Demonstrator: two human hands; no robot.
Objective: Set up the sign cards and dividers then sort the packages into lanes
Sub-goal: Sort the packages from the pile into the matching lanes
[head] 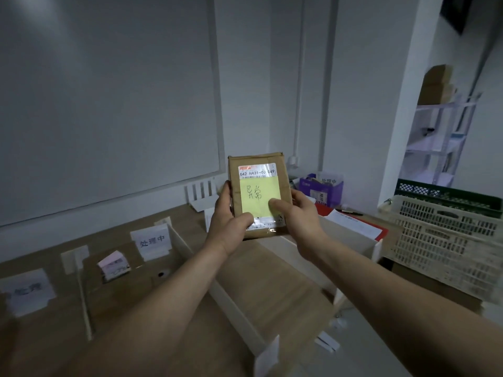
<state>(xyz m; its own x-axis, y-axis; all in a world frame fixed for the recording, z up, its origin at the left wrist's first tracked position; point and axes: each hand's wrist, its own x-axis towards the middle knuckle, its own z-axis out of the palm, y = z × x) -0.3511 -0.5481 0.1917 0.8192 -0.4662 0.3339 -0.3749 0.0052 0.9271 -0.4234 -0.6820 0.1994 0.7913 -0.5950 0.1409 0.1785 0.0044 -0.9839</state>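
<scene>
I hold a brown cardboard package upright above the table, with a shipping label at its top and a yellow-green sticky note with handwriting on its front. My left hand grips its left edge and lower corner. My right hand grips the right edge, thumb pressed on the note. Below, white dividers split the wooden table into lanes. A white sign card stands at the back of the middle lane, another sign card at far left. A flat brown package with a pink slip lies in the middle lane.
A cream plastic crate and a dark green crate stand at the right. A purple box with a sign sits at the back, beside red-edged papers. A white slotted stand leans by the wall. Shelves hold boxes at far right.
</scene>
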